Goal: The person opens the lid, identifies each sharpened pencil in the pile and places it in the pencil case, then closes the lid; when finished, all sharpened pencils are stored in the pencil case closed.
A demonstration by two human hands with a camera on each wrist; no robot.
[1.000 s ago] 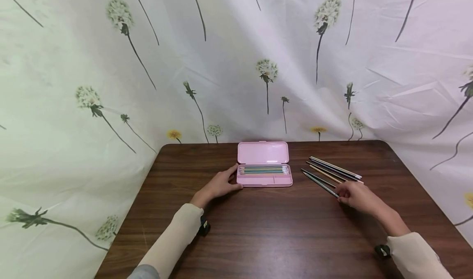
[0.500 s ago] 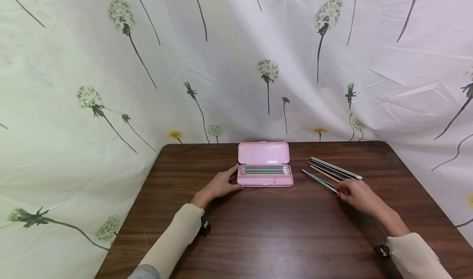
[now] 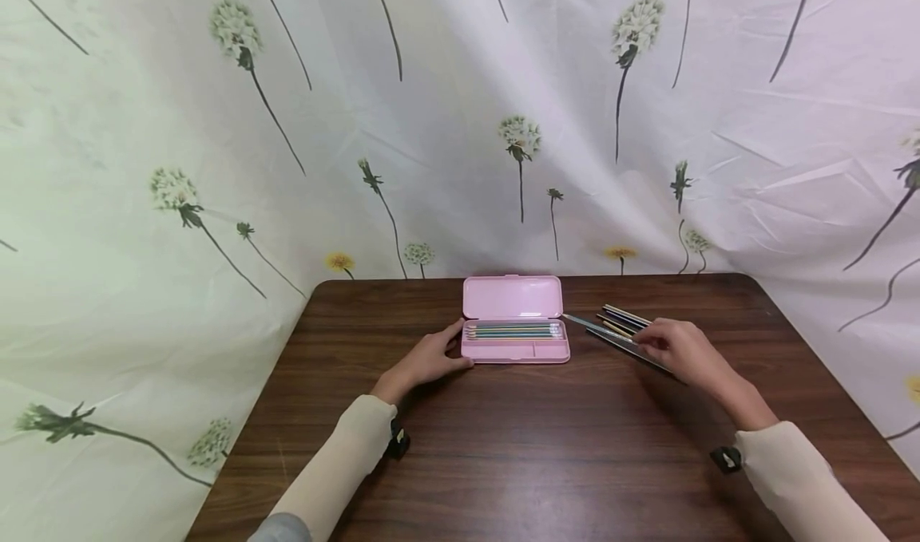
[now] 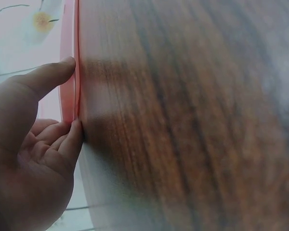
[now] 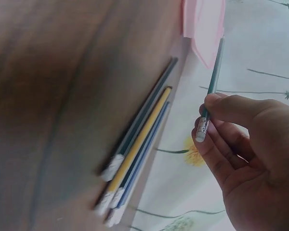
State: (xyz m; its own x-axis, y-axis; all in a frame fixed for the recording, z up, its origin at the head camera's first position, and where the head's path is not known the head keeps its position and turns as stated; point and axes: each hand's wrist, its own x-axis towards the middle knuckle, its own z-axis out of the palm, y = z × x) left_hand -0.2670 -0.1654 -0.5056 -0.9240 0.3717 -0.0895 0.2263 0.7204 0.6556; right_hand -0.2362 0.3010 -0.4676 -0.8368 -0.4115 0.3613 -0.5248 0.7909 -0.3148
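A pink pencil case [image 3: 515,350] lies with its lid raised on the table, and a row of pencils [image 3: 512,330] fills its back compartment. At the case's left end, my left hand [image 3: 429,356] holds it between thumb and fingers; the left wrist view shows the thumb on the pink wall [image 4: 69,91]. My right hand [image 3: 679,352] pinches a green pencil [image 5: 215,72] near its white eraser end, lifted off the table, its tip toward the case. Beneath that hand lie several loose pencils [image 5: 137,144], dark, yellow and blue, partly hidden by it in the head view.
The brown wooden table [image 3: 517,454] ends at a back edge just behind the case's raised lid [image 3: 513,297]. A white cloth with printed dandelions [image 3: 431,127] hangs behind and at both sides.
My right hand has picked up a green pencil from the loose ones and moved it up and left toward the case. My left hand has stayed at the case.
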